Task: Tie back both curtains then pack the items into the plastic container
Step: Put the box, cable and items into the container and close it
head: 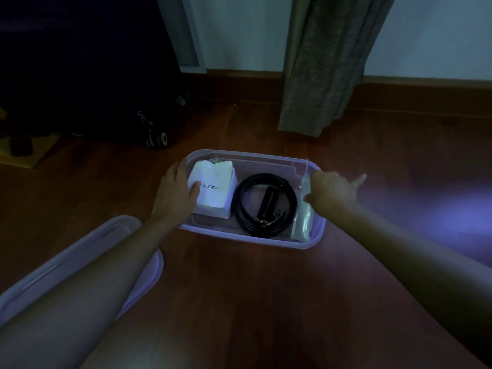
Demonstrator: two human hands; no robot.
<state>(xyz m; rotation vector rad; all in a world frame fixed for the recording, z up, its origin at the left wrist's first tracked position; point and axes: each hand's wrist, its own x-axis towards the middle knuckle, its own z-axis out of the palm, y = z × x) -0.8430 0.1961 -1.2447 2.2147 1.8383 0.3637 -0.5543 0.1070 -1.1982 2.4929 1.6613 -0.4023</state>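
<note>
While the left hand (177, 191) is pressing flat on the white box (215, 191), the right hand (332, 191), fingers spread, is holding nothing beside the clear packet (303, 222). Box, belt (265, 205) and packet are lying inside the container (253, 242); the lid (80, 251) is waiting alongside, probably the last step.
</note>
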